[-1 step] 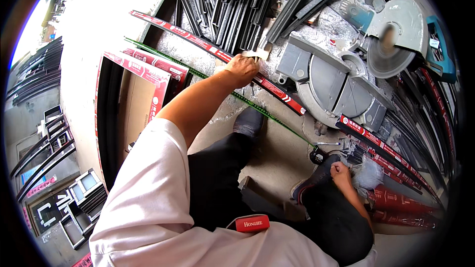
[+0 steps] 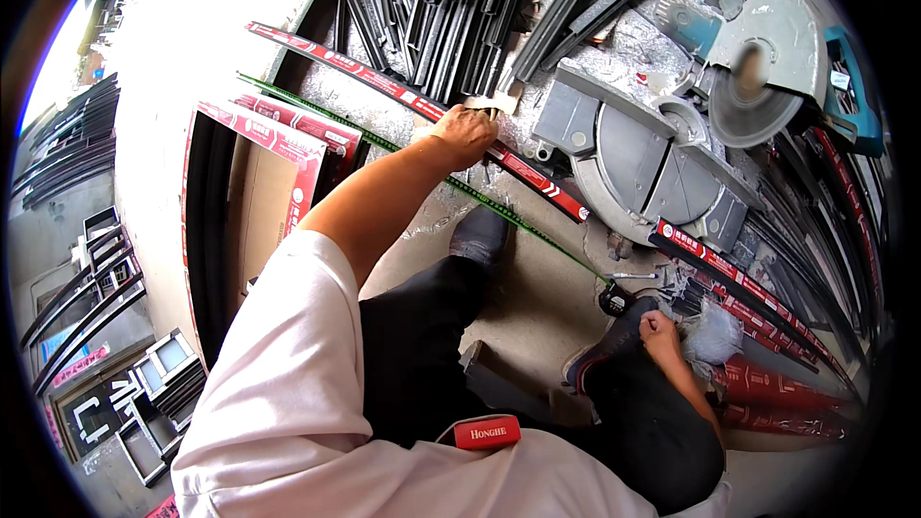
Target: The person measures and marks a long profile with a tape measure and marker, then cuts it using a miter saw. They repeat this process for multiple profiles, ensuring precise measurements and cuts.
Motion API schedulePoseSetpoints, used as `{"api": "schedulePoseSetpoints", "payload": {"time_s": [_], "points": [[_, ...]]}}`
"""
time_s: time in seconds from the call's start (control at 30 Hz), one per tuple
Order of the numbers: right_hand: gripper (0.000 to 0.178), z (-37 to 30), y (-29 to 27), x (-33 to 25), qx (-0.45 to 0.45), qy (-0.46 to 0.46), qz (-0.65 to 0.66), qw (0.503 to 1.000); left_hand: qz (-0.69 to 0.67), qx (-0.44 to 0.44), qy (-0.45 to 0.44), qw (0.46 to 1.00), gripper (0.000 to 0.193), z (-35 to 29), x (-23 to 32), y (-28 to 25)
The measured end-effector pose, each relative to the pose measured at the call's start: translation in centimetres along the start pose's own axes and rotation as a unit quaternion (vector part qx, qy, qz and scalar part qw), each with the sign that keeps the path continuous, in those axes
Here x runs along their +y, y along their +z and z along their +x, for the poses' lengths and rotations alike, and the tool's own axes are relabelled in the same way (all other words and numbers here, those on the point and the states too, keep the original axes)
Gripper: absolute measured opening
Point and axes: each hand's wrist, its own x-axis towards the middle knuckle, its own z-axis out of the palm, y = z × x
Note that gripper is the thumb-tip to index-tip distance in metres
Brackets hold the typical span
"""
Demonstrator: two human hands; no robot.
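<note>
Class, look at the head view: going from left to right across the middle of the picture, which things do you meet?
Open cardboard box → left hand on the red-wrapped bar → grey mitre saw base → round saw blade → teal tool.

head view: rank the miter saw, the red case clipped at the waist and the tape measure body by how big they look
1. miter saw, by far the largest.
2. red case at the waist; it sits nearest the camera, so its look is inflated.
3. tape measure body on the floor by the right hand, smallest, though farther away.
</note>
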Motion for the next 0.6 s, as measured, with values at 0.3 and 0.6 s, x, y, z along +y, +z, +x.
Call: {"api": "schedulePoseSetpoints", "payload": {"time_s": [0.3, 0.6], "points": [[0.02, 0.4, -0.1, -0.8, 0.011, 0.029, -0.008, 0.999, 0.017, 0.004, -0.008, 1.0, 0.018, -1.6, 0.4, 1.8], [0.023, 0.2, -1.4, -2.9, 0.005, 0.105, 0.11, 0.988, 0.069, -0.021, -0.003, 0.997, 0.025, -1.5, 2.6, 3.2]]}}
